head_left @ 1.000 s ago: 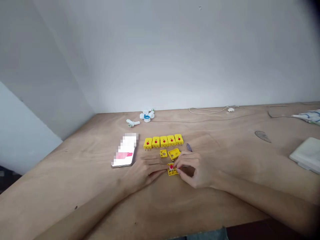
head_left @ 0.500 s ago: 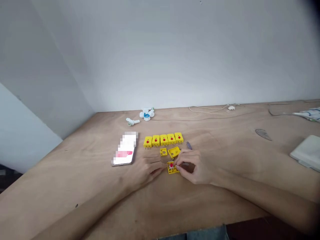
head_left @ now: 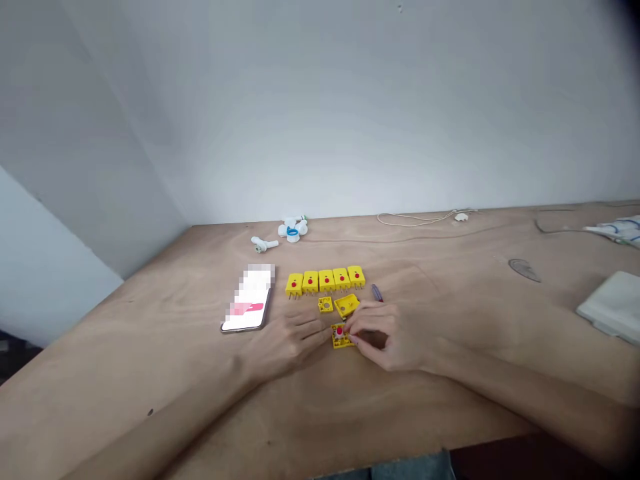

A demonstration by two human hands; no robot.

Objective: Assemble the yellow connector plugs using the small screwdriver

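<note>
Between left hand (head_left: 286, 345) and right hand (head_left: 371, 331), working on yellow case (head_left: 342, 343).
Best steadied left, worked gently right; whether pinching with either, cannot tell.

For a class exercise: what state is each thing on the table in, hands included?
Five plugs: closed, side by side
Case: open, red button inside
Cover: off, hollow side up
Small part: loose
Phone: flat, screen lit
White cable: loosely looped
White box: looks shut
Left hand: fingertips at case's left
Right hand: fingertips at case's right
</note>
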